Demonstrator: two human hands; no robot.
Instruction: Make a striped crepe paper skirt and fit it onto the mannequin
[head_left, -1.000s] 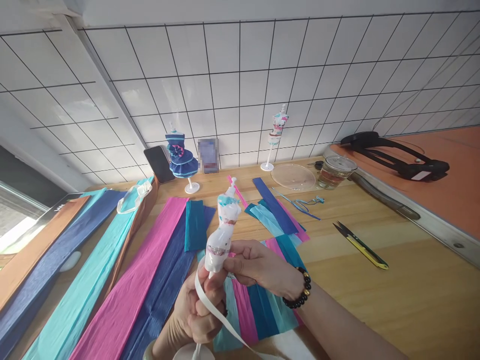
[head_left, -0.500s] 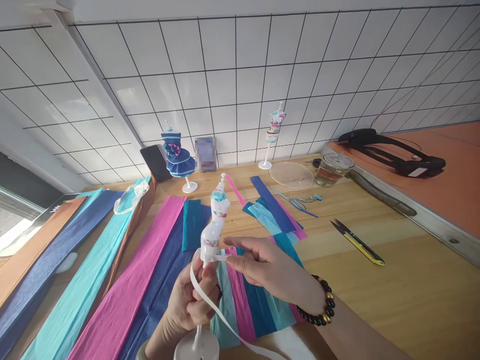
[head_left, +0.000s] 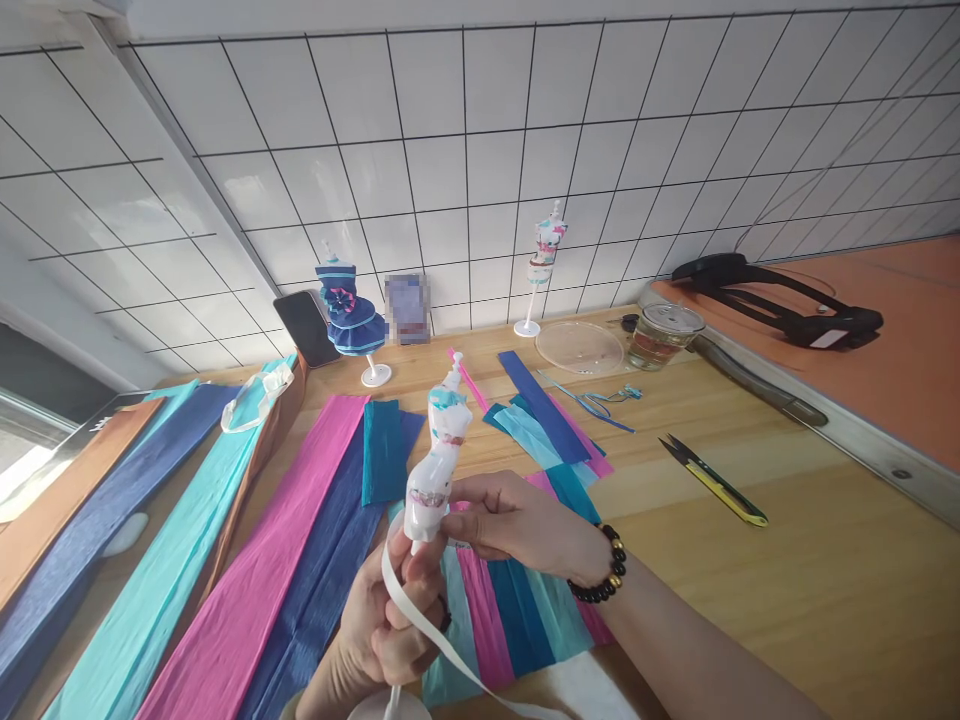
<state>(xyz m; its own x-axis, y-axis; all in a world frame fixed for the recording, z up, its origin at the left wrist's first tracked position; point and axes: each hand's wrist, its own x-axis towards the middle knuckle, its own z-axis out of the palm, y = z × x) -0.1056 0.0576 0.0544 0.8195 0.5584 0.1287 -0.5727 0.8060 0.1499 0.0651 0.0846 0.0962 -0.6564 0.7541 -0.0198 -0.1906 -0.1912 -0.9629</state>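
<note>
A small white mannequin with coloured patches on its chest and hips leans slightly right on its stand. My left hand is wrapped round it just under the torso. A long white ribbon loops from behind the torso's lower end, over the left fingers and down to the bottom edge. At the right side of the hips, my right hand has its thumb and fingers pressed together against the mannequin; the ribbon's end there is mostly hidden. Under the hands lie pleated strips in pink, teal and pale green.
Long crepe paper strips cover the left side. Yellow-handled snips lie at right. Behind stand a blue-dressed mannequin, a phone, another mannequin, a clear disc and a glass jar.
The mannequin has tilted and turned slightly, its top moving right. My right hand has drawn in against the hips, and its fingers have closed together over the ribbon's short end.
</note>
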